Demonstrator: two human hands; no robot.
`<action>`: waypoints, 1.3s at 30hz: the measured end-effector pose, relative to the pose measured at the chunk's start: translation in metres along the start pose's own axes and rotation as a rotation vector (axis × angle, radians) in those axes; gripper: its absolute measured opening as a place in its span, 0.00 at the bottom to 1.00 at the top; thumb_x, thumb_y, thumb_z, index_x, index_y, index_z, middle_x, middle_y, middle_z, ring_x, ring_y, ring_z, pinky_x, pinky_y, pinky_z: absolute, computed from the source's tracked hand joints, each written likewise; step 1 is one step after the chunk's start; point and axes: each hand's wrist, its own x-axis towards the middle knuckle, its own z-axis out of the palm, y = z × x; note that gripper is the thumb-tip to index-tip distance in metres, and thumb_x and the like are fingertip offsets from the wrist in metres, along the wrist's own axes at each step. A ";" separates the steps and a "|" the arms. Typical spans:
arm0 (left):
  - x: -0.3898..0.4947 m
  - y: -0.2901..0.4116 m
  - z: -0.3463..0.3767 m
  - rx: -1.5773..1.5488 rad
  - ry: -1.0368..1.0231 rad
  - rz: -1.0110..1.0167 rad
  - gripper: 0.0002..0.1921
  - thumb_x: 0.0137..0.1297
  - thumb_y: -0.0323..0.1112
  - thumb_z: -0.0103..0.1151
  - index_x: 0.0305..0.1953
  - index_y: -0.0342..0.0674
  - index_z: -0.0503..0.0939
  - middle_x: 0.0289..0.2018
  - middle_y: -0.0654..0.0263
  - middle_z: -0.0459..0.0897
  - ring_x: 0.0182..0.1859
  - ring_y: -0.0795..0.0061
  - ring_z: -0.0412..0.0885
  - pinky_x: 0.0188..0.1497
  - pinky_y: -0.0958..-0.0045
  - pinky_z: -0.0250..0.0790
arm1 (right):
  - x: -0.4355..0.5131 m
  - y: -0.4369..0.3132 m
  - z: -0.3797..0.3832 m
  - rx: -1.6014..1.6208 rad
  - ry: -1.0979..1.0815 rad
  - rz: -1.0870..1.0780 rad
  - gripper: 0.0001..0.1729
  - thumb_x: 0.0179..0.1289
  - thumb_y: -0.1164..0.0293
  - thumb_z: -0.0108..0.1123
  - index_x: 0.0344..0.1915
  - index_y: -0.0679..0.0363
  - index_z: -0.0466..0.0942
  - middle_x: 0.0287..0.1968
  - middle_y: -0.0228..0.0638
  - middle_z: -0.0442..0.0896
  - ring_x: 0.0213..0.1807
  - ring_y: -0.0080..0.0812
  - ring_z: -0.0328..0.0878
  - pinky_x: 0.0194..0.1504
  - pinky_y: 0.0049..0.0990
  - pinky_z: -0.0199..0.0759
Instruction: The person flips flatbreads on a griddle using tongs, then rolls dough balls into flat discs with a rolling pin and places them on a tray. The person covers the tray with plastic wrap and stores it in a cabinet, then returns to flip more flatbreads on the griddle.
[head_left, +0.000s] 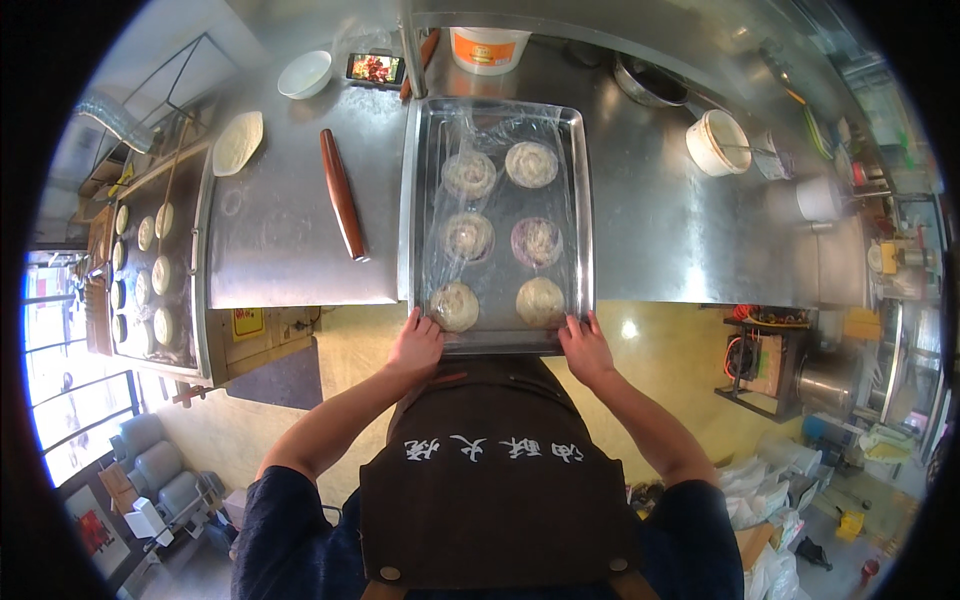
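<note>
A rectangular metal baking tray (498, 285) lies before me, its near end jutting past the counter's front edge. My left hand (418, 341) grips its near left corner and my right hand (585, 345) its near right corner. Inside are several round, flat dough pieces with swirled tops, among them a purplish dough round (537, 242) and a paler dough round (540, 302). Clear plastic film (480, 124) covers the far end and the left side of the tray. The near right dough round looks uncovered.
Left of the tray lie a wooden rolling pin (343, 195), a white bowl (305, 75), a shallow pale dish (238, 144) and a phone (374, 68). A griddle (135, 247) with several dough rounds stands far left. Rightward is a white tub (718, 142); behind the tray, a labelled bucket (489, 51).
</note>
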 end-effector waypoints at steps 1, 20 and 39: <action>-0.001 0.000 -0.002 -0.038 0.034 -0.007 0.10 0.70 0.39 0.58 0.43 0.41 0.84 0.43 0.58 0.85 0.59 0.57 0.82 0.79 0.44 0.60 | 0.000 -0.001 -0.001 -0.011 -0.006 0.007 0.11 0.71 0.71 0.56 0.48 0.59 0.82 0.45 0.39 0.85 0.59 0.43 0.83 0.85 0.57 0.50; 0.296 -0.272 -0.064 -1.479 0.234 -0.955 0.08 0.75 0.36 0.66 0.49 0.42 0.84 0.34 0.63 0.89 0.29 0.70 0.90 0.25 0.67 0.78 | 0.324 0.213 -0.089 1.301 0.057 0.647 0.26 0.76 0.55 0.69 0.65 0.58 0.80 0.39 0.32 0.92 0.33 0.25 0.89 0.32 0.28 0.77; 0.324 -0.316 -0.106 -1.410 0.537 -1.080 0.08 0.75 0.30 0.55 0.47 0.34 0.82 0.29 0.59 0.92 0.25 0.69 0.91 0.29 0.66 0.83 | 0.402 0.266 -0.095 1.372 0.192 0.817 0.13 0.82 0.62 0.60 0.54 0.60 0.78 0.37 0.36 0.92 0.28 0.26 0.90 0.26 0.24 0.75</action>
